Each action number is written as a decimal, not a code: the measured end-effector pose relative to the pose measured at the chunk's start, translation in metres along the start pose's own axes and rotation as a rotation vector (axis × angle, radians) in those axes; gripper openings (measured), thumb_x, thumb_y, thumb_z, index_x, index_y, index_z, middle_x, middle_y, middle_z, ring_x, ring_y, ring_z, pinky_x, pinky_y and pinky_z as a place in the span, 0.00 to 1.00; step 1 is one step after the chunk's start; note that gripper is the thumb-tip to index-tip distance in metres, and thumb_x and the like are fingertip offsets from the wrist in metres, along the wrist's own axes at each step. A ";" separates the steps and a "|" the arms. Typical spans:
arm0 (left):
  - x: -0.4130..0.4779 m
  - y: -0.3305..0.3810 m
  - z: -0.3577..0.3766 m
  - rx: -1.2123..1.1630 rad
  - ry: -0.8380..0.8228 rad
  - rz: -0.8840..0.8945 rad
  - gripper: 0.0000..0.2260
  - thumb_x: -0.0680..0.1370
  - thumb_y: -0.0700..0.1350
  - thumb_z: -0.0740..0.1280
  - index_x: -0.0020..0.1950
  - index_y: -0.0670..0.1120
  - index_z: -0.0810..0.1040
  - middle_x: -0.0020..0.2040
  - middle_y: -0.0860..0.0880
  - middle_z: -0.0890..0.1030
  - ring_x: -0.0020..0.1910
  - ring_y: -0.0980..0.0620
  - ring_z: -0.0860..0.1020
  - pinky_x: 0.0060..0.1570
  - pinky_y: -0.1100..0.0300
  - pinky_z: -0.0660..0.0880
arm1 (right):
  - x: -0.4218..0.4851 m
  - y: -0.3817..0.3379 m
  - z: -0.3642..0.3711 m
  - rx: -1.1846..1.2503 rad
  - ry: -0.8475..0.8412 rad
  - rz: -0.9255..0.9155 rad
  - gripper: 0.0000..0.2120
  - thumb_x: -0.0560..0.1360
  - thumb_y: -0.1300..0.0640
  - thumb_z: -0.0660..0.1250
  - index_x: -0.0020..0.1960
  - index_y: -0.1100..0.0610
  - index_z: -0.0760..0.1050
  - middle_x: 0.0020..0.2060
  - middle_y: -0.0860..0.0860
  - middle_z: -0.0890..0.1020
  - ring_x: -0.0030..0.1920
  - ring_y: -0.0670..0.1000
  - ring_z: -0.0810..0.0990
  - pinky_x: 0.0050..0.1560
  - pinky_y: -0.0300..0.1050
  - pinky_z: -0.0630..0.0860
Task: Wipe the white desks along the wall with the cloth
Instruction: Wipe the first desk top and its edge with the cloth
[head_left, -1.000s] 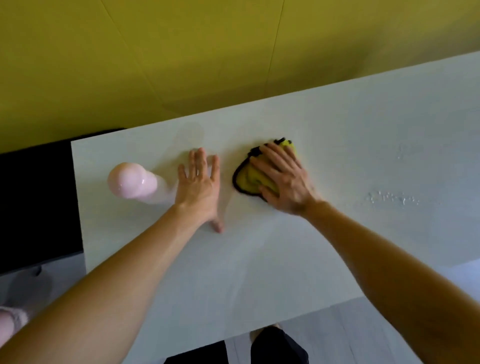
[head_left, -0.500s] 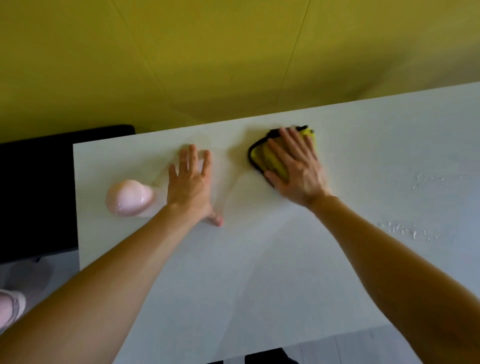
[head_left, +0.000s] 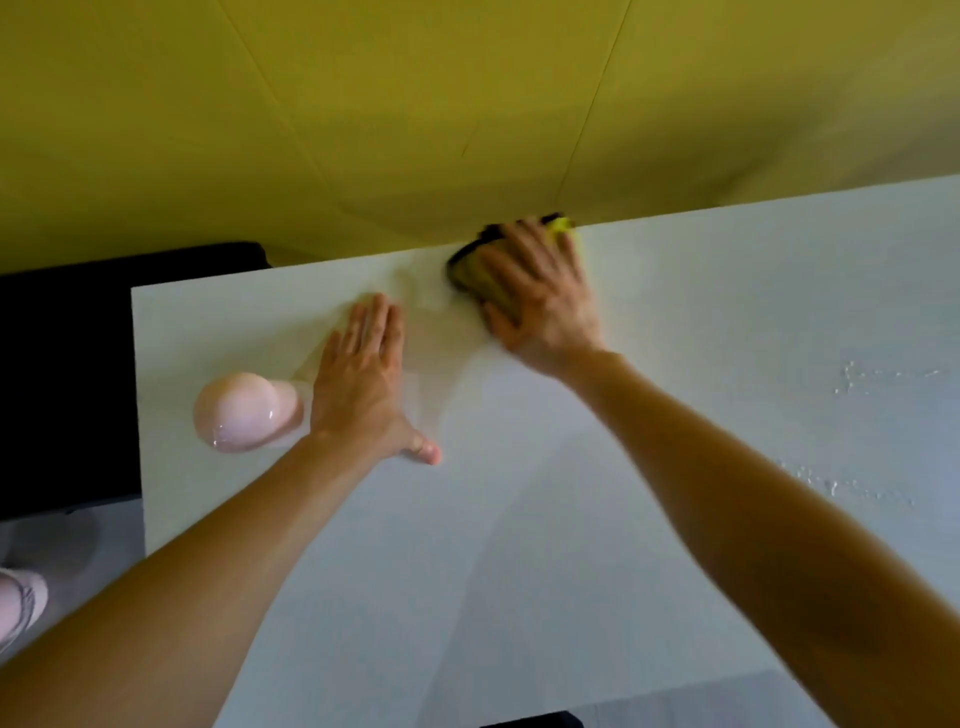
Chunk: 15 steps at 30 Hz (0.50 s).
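Note:
A white desk (head_left: 519, 545) stands against a yellow wall. A yellow cloth with a dark edge (head_left: 467, 267) lies at the desk's far edge, right by the wall. My right hand (head_left: 540, 296) presses flat on the cloth with straight fingers and covers most of it. My left hand (head_left: 363, 384) rests flat on the desk to the left, fingers straight, thumb spread out. It holds nothing.
A pink, rounded bottle-like object (head_left: 241, 410) stands on the desk just left of my left hand. Water droplets (head_left: 852, 374) lie on the desk at the right. A black surface (head_left: 62, 384) adjoins the desk's left end. The yellow wall (head_left: 415, 104) borders the far edge.
My right hand has pushed the cloth away from me up to the desk's far edge at the wall. My left hand has stayed flat on the desk.

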<state>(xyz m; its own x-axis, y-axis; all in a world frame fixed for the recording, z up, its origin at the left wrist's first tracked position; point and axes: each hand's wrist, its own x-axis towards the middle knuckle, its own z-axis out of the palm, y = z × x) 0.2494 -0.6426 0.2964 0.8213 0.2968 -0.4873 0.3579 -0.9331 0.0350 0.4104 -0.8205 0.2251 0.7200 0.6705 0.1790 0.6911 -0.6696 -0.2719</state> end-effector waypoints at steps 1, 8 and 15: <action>0.000 -0.001 0.000 -0.003 -0.003 0.005 0.83 0.52 0.76 0.82 0.88 0.44 0.35 0.88 0.45 0.35 0.88 0.45 0.38 0.87 0.46 0.46 | -0.007 0.042 -0.011 -0.022 0.052 0.124 0.29 0.80 0.42 0.68 0.78 0.51 0.75 0.80 0.56 0.72 0.83 0.63 0.64 0.82 0.69 0.58; 0.003 0.001 0.001 0.006 -0.022 0.003 0.83 0.51 0.76 0.82 0.88 0.44 0.34 0.88 0.44 0.34 0.88 0.44 0.36 0.87 0.45 0.44 | -0.015 0.020 -0.018 -0.028 0.138 0.628 0.45 0.75 0.40 0.67 0.87 0.58 0.59 0.84 0.58 0.66 0.85 0.60 0.60 0.86 0.65 0.47; 0.006 0.003 0.003 0.028 -0.013 -0.016 0.82 0.50 0.77 0.82 0.88 0.43 0.41 0.89 0.42 0.44 0.89 0.43 0.42 0.86 0.45 0.48 | 0.012 -0.061 0.001 0.130 -0.090 -0.076 0.37 0.76 0.43 0.68 0.83 0.53 0.69 0.77 0.53 0.74 0.81 0.59 0.67 0.85 0.65 0.53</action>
<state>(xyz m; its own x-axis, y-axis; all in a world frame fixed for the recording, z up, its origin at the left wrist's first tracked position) 0.2537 -0.6441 0.2911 0.8099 0.3092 -0.4985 0.3584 -0.9336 0.0032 0.3764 -0.7711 0.2431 0.6532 0.7476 0.1201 0.7255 -0.5726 -0.3817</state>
